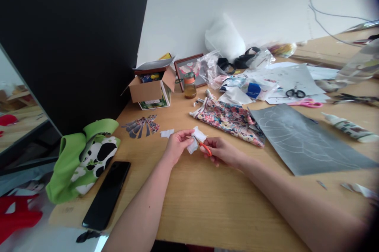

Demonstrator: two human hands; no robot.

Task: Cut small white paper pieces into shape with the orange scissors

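My left hand (177, 143) pinches a small white scrap of paper or cloth (196, 138) just above the wooden table (207, 200). My right hand (221, 151) is closed round small orange-handled scissors (205, 148), whose blades meet the scrap. A second white scrap (167, 133) lies on the table just left of my left hand. A floral fabric piece (229, 119) lies just beyond my hands.
A grey sheet with drawn curves (302, 137) lies to the right. A black phone (107, 193) and a green bag (83, 157) sit at the left edge. Behind are an open cardboard box (151, 90), a jar (190, 85), cut-outs (142, 125), black scissors (295, 93), pink scissors (308, 104) and a glue tube (349, 127).
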